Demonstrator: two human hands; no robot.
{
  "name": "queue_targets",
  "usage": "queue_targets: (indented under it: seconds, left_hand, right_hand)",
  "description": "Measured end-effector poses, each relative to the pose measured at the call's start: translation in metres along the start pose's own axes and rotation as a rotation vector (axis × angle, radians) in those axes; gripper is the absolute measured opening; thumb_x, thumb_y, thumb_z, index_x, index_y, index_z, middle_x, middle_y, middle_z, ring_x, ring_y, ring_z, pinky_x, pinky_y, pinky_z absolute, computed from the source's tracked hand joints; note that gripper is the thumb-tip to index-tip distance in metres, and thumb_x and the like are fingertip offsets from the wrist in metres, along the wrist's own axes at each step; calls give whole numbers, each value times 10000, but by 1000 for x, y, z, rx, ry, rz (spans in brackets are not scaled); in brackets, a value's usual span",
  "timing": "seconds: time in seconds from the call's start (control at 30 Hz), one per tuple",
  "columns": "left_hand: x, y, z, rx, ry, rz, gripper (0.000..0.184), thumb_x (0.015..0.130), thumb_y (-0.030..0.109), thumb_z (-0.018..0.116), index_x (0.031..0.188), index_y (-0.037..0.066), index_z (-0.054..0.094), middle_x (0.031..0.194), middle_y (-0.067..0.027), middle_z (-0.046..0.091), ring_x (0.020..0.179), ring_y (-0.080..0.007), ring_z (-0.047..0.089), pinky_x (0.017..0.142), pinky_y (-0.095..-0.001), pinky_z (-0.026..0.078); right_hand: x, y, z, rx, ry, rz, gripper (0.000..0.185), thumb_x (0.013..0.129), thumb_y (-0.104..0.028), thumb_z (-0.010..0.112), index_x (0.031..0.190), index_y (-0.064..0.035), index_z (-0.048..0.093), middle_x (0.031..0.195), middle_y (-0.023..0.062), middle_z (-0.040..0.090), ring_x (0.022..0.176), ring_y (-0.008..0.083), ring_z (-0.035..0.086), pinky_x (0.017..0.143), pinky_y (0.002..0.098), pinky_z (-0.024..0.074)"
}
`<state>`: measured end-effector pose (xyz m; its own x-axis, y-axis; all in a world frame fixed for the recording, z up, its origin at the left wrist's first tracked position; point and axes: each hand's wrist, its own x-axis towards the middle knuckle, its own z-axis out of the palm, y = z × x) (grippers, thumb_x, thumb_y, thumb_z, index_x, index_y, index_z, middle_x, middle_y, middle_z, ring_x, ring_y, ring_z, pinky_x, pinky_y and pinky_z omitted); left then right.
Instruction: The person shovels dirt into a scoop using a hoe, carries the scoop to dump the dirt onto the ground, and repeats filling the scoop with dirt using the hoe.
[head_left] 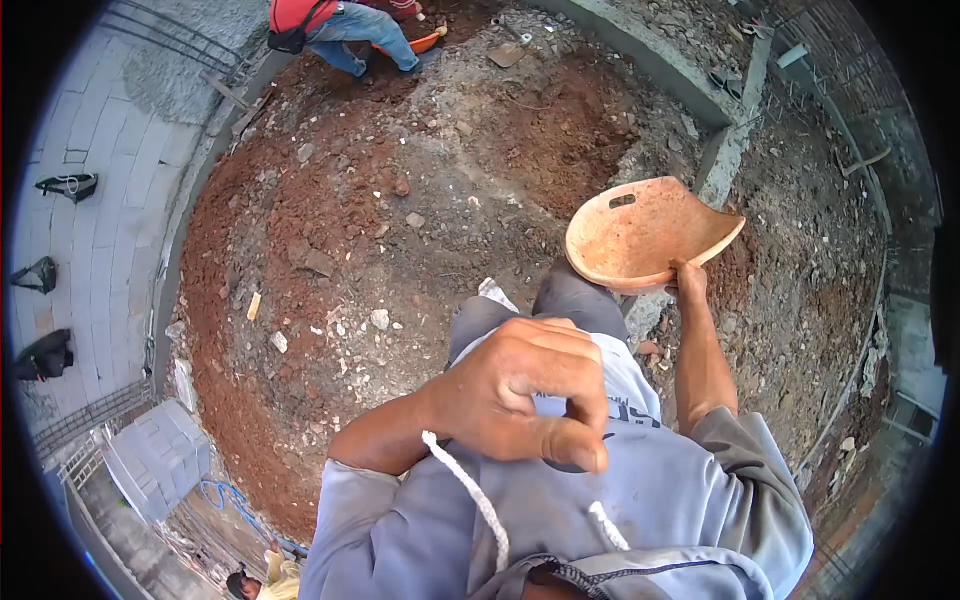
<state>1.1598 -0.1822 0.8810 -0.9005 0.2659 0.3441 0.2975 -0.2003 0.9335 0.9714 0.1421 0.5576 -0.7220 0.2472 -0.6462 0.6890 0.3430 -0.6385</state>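
My right hand (688, 285) grips the near rim of an orange dirt scoop (655, 235), out to the right of my knees. Its bowl faces up, stained with soil, and a slot-shaped handle hole shows in the far left wall. In front of my chest, my left hand (545, 390) is curled with the thumb bent toward the index finger. Nothing shows in its grasp. The white hood cords (475, 495) of my grey hoodie hang close below that hand.
Reddish soil and rubble (330, 260) cover the ground. A person in a red shirt and jeans (350, 35) bends by another orange scoop (428, 40). Concrete beams (720, 165) run at the upper right. Stacked grey blocks (155, 460) and a block wall (100, 230) stand left.
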Motion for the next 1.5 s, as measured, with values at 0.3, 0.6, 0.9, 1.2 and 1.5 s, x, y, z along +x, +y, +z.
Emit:
queue_targets:
  seconds: [0.3, 0.6, 0.9, 1.2, 1.5]
  left_hand:
    - [-87, -126, -116, 528, 607, -825, 319, 880, 295, 668, 769, -4, 650, 610, -22, 599, 587, -73, 525, 543, -280, 432]
    - [-114, -222, -238, 575, 631, -962, 369, 890, 338, 649, 719, 11, 627, 584, -24, 576, 574, -80, 500, 515, -290, 397]
    - [15, -237, -392, 683, 515, -845, 324, 904, 303, 638, 772, 7, 641, 599, -10, 564, 565, -68, 477, 511, -265, 387]
    - [67, -314, -485, 505, 477, -882, 323, 900, 335, 641, 779, 36, 653, 637, -16, 610, 569, -75, 542, 517, -245, 420]
    - [154, -455, -628, 435, 305, -835, 329, 891, 338, 630, 756, 39, 654, 599, 1, 585, 542, -73, 503, 515, -267, 396]
  right_hand:
    - [1, 55, 69, 467, 188, 334, 206, 821, -217, 607, 928, -42, 590, 722, 80, 598, 539, 210, 574, 522, 404, 518]
    - [62, 78, 178, 643, 308, 570, 109, 807, -209, 582, 753, -125, 537, 562, 11, 422, 426, 135, 375, 409, 315, 391]
    - [102, 36, 202, 649, 490, 560, 103, 819, -210, 578, 806, -109, 560, 586, 18, 449, 417, 120, 351, 406, 314, 361]
    - [128, -102, 171, 779, 577, 393, 250, 810, -306, 651, 819, -78, 548, 567, 8, 443, 394, 120, 364, 382, 283, 315]
    - [186, -245, 241, 702, 691, 165, 249, 794, -343, 699, 732, -142, 567, 521, -48, 454, 386, 93, 394, 388, 252, 330]
